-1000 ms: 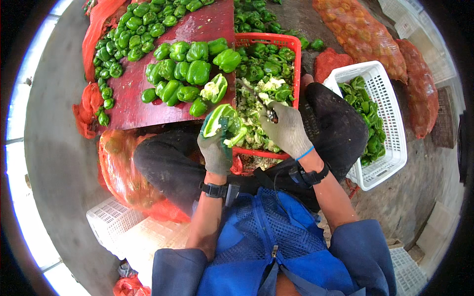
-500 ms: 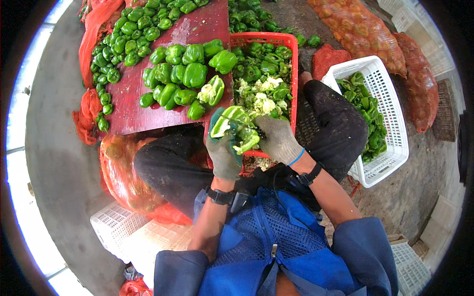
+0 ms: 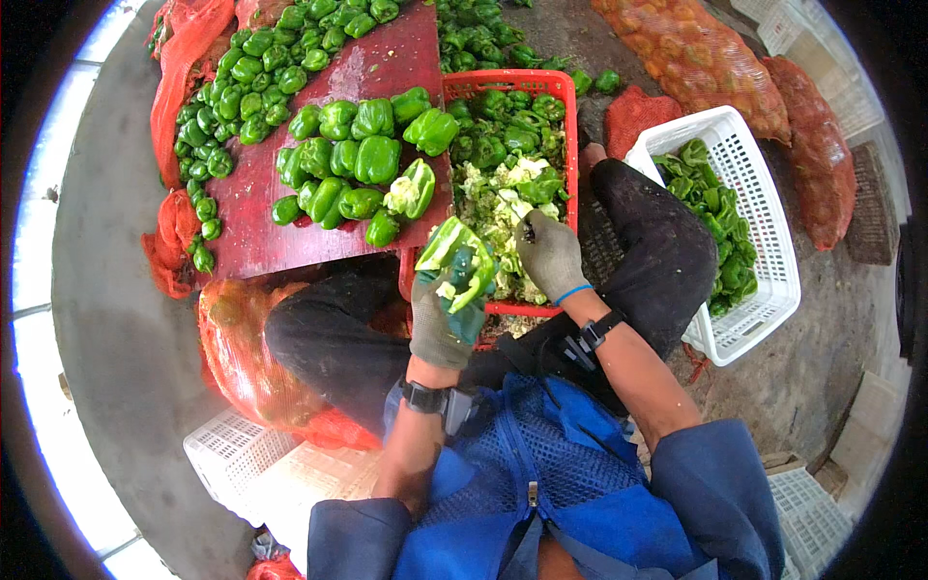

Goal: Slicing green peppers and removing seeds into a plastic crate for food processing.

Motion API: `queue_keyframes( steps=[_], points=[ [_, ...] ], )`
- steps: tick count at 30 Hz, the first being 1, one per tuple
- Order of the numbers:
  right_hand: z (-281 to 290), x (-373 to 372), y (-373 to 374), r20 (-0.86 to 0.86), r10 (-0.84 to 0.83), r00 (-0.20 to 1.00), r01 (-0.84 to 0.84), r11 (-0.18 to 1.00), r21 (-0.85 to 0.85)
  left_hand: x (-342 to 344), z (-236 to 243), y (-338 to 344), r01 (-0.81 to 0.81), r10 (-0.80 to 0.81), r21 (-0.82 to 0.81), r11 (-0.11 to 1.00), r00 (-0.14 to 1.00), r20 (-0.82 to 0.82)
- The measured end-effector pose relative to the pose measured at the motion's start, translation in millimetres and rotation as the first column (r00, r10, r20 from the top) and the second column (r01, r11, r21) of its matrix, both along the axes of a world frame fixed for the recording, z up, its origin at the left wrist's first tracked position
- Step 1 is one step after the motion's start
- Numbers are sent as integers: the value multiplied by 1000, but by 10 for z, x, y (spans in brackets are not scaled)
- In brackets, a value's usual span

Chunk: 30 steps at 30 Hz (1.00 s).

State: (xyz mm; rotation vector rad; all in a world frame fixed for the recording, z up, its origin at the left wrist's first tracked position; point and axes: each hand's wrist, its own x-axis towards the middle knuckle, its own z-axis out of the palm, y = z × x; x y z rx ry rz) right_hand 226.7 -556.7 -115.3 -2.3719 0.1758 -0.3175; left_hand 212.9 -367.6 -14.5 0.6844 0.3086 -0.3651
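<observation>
My left hand [image 3: 443, 324], in a grey glove with a green palm, grips a cut-open green bell pepper [image 3: 447, 242] whose pale inside shows. To its right, over the red crate [image 3: 572, 145], my right hand [image 3: 553, 259] is closed in a grey glove. Something small and dark shows at its fingertips, too little to name. Inside the crate lie pale pepper cores [image 3: 493, 198] and green pepper pieces. Another cut pepper [image 3: 414, 189] rests at the edge of the red board [image 3: 246, 217], beside several whole bell peppers [image 3: 377, 159].
A white basket [image 3: 710, 333] of cut green peppers stands right of my knee. Filled mesh sacks [image 3: 696, 58] lie beyond it. More whole peppers [image 3: 246, 92] cover the board's far left. An orange mesh sack [image 3: 246, 338] sits by my left leg, near a white crate [image 3: 232, 449].
My right hand has drawn away from the pepper, to the right. The left hand has tilted the pepper, and its hollow inside now shows more.
</observation>
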Motion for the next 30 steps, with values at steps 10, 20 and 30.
queue_keyframes(
  steps=[10, 20, 30],
  points=[
    [-201, 33, 64, -498, 45, 866, 234, 844, 483, 539, -91, -257, 22, -40, 340, 940, 998, 45],
    [-607, -207, 5, 4, -121, 993, 51, 451, 891, 302, 555, -1915, 348, -629, 611, 711, 704, 331],
    [-41, 76, 162, -233, -35, 972, 138, 886, 442, 1211, 40, 205, -363, -619, 709, -605, 774, -132]
  ],
)
